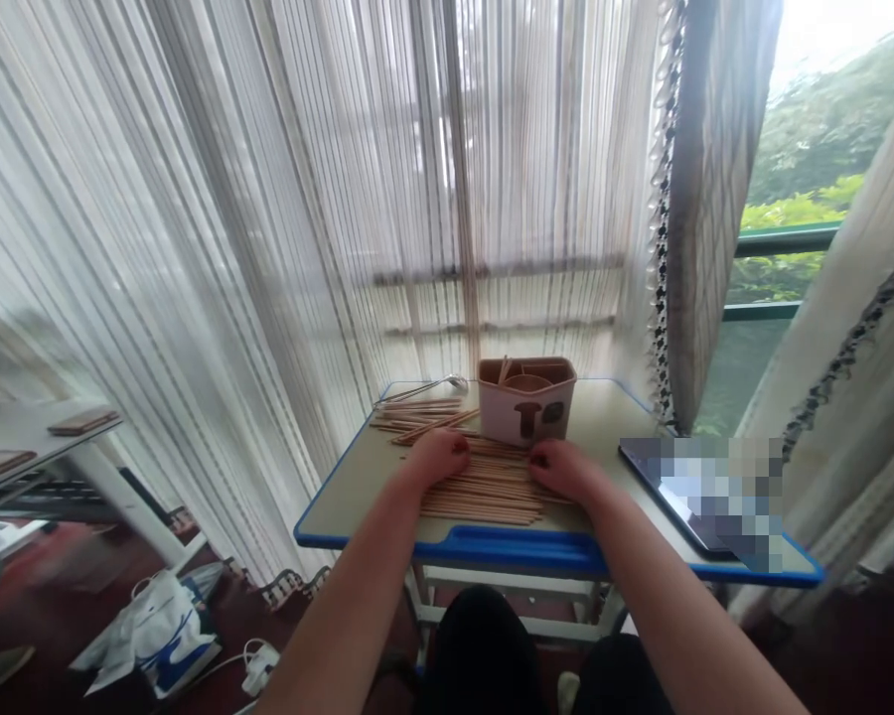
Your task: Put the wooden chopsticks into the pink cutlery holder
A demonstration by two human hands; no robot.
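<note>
A wide row of wooden chopsticks [484,489] lies across a small beige table with a blue rim [507,548]. My left hand [438,455] rests on the left end of the row with fingers curled down. My right hand [564,467] rests on its right end, fingers also curled onto the sticks. Just behind the hands stands a pink utensil holder [526,400] with a mushroom picture, and a few sticks poke out of it. More chopsticks [417,417] and some metal utensils [426,389] lie at the back left of the table.
A dark tablet [667,492] lies on the table's right side. Sheer striped curtains [305,199] hang close behind the table, with an open window at the right. A white table [37,437] stands at the left. A plastic bag [156,631] and a charger lie on the floor.
</note>
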